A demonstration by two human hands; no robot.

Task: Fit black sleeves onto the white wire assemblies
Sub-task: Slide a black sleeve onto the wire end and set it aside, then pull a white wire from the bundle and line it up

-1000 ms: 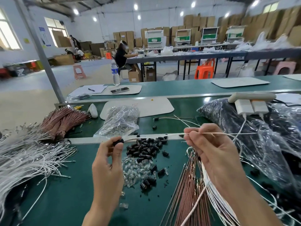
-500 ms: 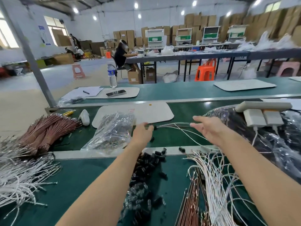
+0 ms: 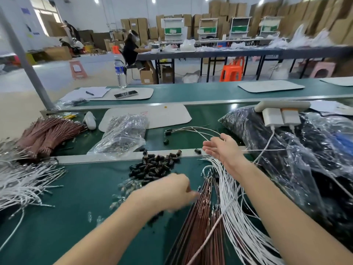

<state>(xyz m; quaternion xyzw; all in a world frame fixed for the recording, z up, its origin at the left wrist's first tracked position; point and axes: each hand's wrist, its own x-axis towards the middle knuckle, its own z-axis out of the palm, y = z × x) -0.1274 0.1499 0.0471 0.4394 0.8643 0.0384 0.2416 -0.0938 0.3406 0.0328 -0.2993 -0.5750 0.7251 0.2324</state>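
A pile of small black sleeves [image 3: 155, 165] lies on the green belt, with tiny clear bulbs [image 3: 126, 188] just in front of it. To the right, a fan of white wires [image 3: 231, 197] lies beside copper-brown wires [image 3: 200, 217]. My left hand [image 3: 170, 191] is blurred, its fingertips at the near ends of the brown wires; whether it holds anything is unclear. My right hand [image 3: 222, 148] hovers palm-up with spread fingers over the far ends of the white wires, holding nothing. A few white wires with black sleeves fitted [image 3: 191, 130] lie on the farther belt.
A large black plastic bag [image 3: 286, 150] fills the right side, with a power strip and chargers [image 3: 277, 115] on top. A clear bag [image 3: 124, 132] and a white mat [image 3: 152, 115] lie ahead. Brown wire bundles [image 3: 47, 132] and white wires [image 3: 23, 184] lie left.
Both hands reached out to the farther belt and left the sleeved white wire there. My left hand has pulled back to the near wire ends; my right hand is drawing back, open.
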